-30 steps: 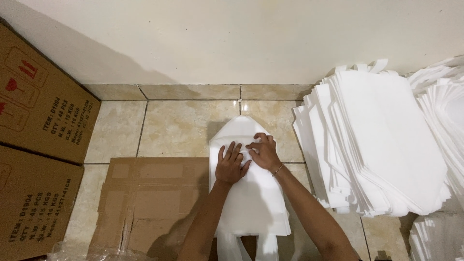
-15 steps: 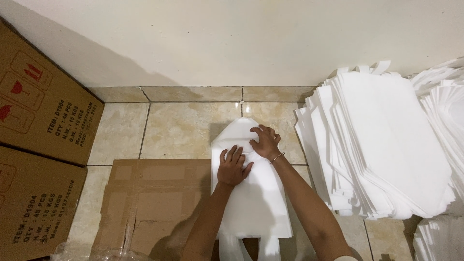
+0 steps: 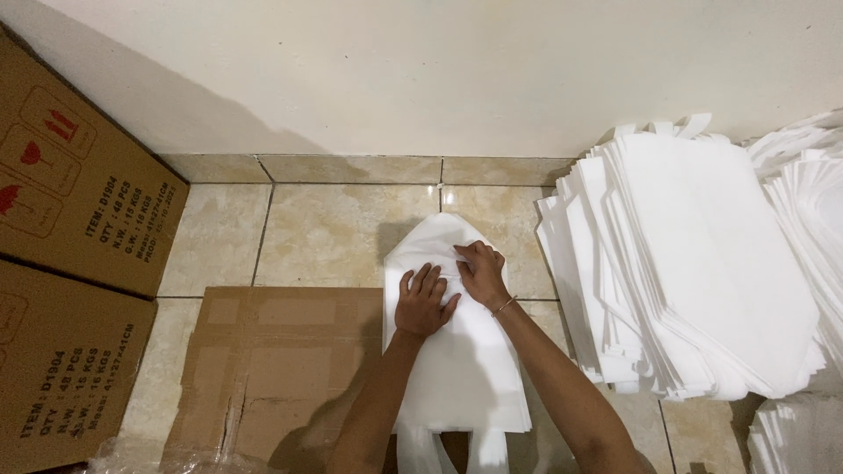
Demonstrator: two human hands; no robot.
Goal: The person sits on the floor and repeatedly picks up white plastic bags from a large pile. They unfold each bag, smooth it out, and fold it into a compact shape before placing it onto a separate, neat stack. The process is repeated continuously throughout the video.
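A white fabric bag (image 3: 457, 369) lies flat on the tiled floor, its top corners folded into a point toward the wall and its handles near me. My left hand (image 3: 423, 301) presses flat on the bag's upper middle, fingers spread. My right hand (image 3: 480, 270) rests just beside it, fingers curled on a fold of the fabric near the pointed end. A thin bracelet circles my right wrist.
A large stack of white bags (image 3: 694, 263) sits to the right, with more white piles (image 3: 812, 211) beyond it. A flattened cardboard sheet (image 3: 272, 369) lies left of the bag. Two brown cartons (image 3: 70, 219) stand at the left. A pale wall (image 3: 439, 70) runs behind.
My right hand has slid back from the bag's tip toward my left hand. The left hand has stayed pressed on the bag.
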